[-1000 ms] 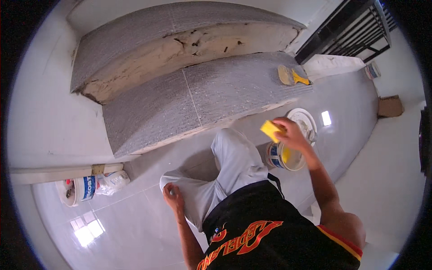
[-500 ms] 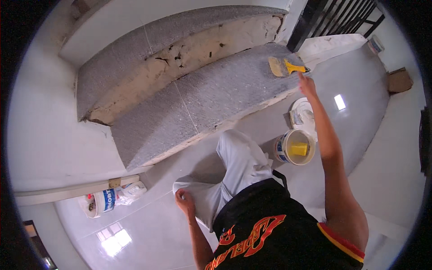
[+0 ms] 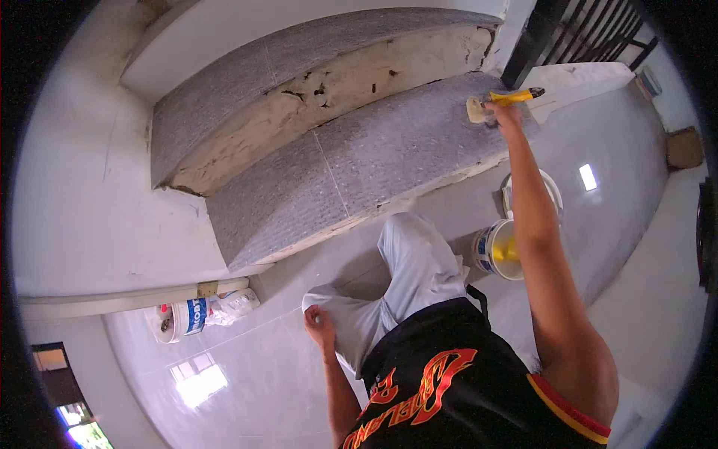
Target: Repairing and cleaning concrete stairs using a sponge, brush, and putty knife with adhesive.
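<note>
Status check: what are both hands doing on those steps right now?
Right hand on yellow-handled brush, lower step. Left hand resting on knee. Open bucket beside the arm.

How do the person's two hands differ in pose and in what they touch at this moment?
The right hand is stretched far forward, on the yellow-handled brush lying on the lower grey step; the left hand is drawn in close, resting on the light trouser leg. The right arm is straight; the left is bent. Both are bare.

A home entrance under repair: cracked steps (image 3: 351, 150), glossy floor tiles (image 3: 247, 374).
</note>
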Available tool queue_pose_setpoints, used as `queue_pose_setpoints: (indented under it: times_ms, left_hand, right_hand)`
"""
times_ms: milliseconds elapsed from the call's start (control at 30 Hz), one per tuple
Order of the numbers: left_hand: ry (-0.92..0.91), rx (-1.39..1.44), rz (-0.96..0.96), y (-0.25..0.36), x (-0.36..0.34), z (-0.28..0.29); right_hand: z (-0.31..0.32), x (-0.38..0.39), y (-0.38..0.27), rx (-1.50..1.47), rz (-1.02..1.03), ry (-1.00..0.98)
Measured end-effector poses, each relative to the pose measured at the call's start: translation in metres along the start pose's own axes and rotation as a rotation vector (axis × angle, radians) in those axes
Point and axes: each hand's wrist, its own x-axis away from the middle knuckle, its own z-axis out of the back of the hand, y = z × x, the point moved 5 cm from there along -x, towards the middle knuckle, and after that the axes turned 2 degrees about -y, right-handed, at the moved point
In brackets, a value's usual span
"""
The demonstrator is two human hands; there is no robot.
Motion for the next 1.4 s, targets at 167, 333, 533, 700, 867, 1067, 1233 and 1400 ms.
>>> queue_pose_setpoints:
  times_ms: [167,333,533,700,867,1067,1233,1400]
  left_hand:
    - [-0.015,0.030,0.019,-0.002,-0.001,0.004]
    - [-0.004,-0.048,0.029,0.006,-0.003,0.002]
    - [-0.007,-0.016,0.031,-0.003,-0.004,0.001]
    - [-0.016,0.058,0.028,-0.005,-0.002,0.001]
    - [-0.106,0.116,0.074,0.001,0.000,-0.002]
    - [-0.022,0.029,0.032,0.001,-0.004,0.001]
    - [-0.009,0.007,0.055,-0.008,-0.002,0.004]
    - [-0.036,0.028,0.050,-0.006,-0.004,-0.005]
  right_hand:
    - [-0.009,0.095,-0.078,-0.669,0.194,-0.383]
    - [-0.039,0.196,-0.113,-0.497,0.503,-0.617]
    - [-0.042,0.131,-0.096,-0.111,0.751,-0.510]
    - [0.001,0.071,-0.117,-0.008,0.808,-0.298]
    - [0.001,0.090,-0.087,0.008,0.857,-0.799]
    - [0.015,0.050,-0.074,0.138,0.729,-0.217]
    - [-0.026,0.154,-0.113,-0.140,0.888,-0.744]
    - [-0.029,0.141,-0.116,0.075,0.972,-0.307]
